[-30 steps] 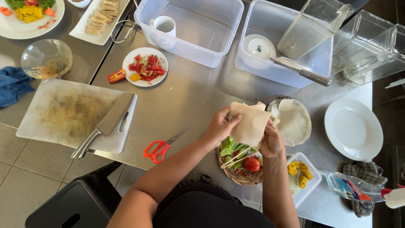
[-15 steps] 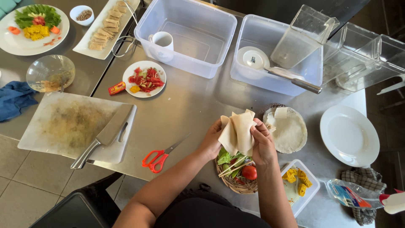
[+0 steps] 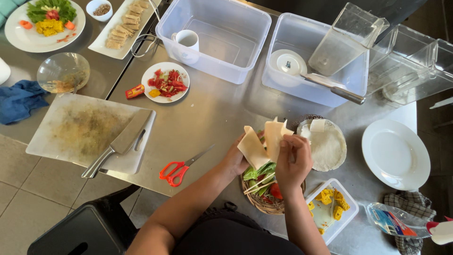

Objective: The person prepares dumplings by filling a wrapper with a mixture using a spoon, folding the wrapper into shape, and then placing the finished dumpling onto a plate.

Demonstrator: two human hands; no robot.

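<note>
While the left hand grips one thin wrapper sheet, the right hand pinches another sheet above the woven basket on the desk.

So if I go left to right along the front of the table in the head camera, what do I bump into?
Blue cloth → cutting board → cleaver → red scissors → left hand → right hand → white plate.

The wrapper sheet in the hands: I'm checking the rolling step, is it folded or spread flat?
Folded. The pale wrapper sheet is bent into upright flaps between left hand and right hand, above the woven basket.
</note>
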